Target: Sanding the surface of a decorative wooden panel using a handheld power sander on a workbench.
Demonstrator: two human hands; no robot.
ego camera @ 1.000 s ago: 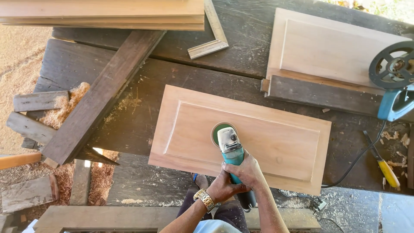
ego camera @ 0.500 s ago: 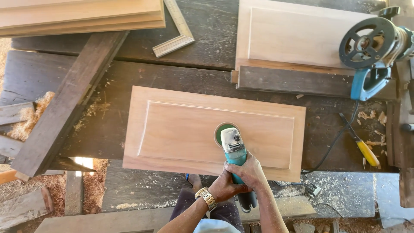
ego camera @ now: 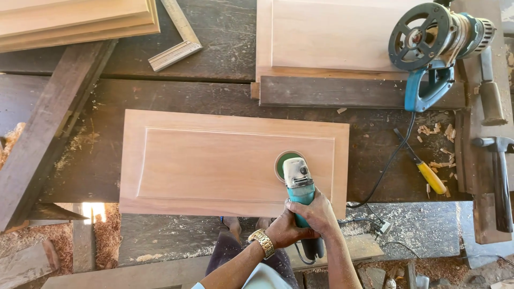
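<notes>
Both hands (ego camera: 302,222) still gripping sander (ego camera: 297,184); panel (ego camera: 214,160) unmoved.

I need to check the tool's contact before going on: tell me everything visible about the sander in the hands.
The sander is a teal and grey handheld power tool with a round green disc lying flat on the pale wooden panel, near its right end. Its body points toward the person. The right hand and left hand both grip its body.

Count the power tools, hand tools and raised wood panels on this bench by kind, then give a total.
Power tools: 2, grinder and router
Hand tools: 4, screwdriver, square, hammer, chisel
Panels: 2, near and far
Total: 8
</notes>
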